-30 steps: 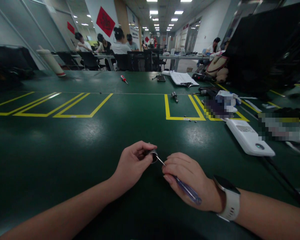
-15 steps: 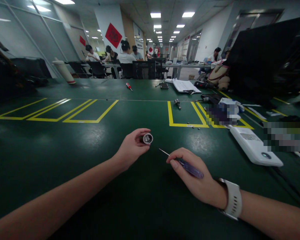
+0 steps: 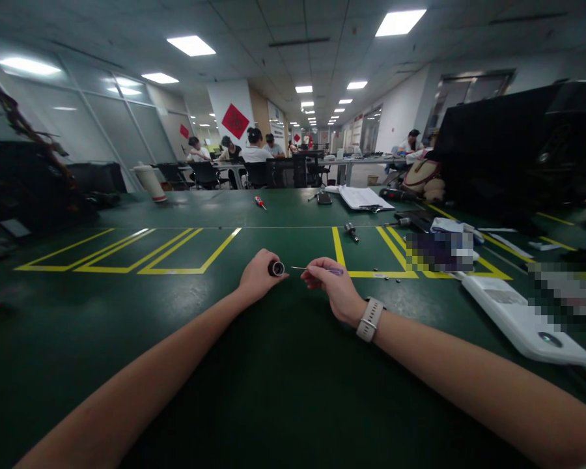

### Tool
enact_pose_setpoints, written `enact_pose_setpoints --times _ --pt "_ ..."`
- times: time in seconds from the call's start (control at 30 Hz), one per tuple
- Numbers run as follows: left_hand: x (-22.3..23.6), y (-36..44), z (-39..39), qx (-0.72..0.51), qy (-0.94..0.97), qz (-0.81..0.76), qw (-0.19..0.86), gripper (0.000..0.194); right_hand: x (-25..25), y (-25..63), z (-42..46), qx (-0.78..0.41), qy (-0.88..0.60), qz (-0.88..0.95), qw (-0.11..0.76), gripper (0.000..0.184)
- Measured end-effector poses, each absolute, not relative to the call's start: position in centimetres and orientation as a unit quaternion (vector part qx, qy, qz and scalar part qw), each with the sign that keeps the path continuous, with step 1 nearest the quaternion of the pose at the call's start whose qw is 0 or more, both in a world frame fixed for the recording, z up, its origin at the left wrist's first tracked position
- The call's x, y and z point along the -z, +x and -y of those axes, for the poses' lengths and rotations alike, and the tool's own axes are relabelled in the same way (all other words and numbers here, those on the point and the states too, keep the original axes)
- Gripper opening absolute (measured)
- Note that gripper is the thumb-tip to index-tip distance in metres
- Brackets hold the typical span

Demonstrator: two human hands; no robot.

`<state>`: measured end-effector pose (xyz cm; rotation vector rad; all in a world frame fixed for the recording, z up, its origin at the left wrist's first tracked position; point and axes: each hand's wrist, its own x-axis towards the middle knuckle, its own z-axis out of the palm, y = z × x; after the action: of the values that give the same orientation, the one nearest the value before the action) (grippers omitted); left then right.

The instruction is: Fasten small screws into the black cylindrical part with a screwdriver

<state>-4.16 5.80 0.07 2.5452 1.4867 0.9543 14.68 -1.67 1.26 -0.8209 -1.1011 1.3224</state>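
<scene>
My left hand is closed around a small dark cylinder with a metal rim, whose hollow end faces right toward my other hand. A screwdriver with a clear purple handle is gripped in my right hand, which wears a pale watch on the wrist. Its thin shaft points left, the tip a short way from the cylinder's mouth and apart from it. What lies inside the cylinder is too small to make out. Several tiny dark parts lie on the green table beyond my right hand.
Within yellow tape at right lies a metal fitting. A red screwdriver, a clipboard with papers and a white bottle stand or lie farther back. To the right is a white device. People sit at distant tables.
My view has tilted up. Both hands have moved farther out over the table, and the screwdriver has swung to point more level toward the cylinder, closer to its mouth.
</scene>
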Motion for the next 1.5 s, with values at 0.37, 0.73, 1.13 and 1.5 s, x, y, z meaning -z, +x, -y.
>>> enact_pose_setpoints --times 0.37,0.73,1.13,1.5 --pt "0.5 -4.2 -6.6 -0.267 0.846 -0.453 0.088 0.011 -0.3 13.3 0.9 -0.569 -0.311 0.555 0.521 0.021" --pt "0.0 -3.8 -5.4 -0.271 0.849 -0.453 0.035 0.012 -0.5 13.4 1.7 -0.475 -0.368 0.63 0.493 0.022" --pt "0.2 -4.0 -5.4 -0.265 0.869 -0.416 0.032 0.009 -0.4 13.4 2.0 -0.368 -0.386 0.691 0.487 0.019" --pt "0.1 -4.0 -5.1 -0.281 0.864 -0.417 0.017 0.013 -0.7 13.7 2.0 -0.466 -0.356 0.623 0.517 0.019"
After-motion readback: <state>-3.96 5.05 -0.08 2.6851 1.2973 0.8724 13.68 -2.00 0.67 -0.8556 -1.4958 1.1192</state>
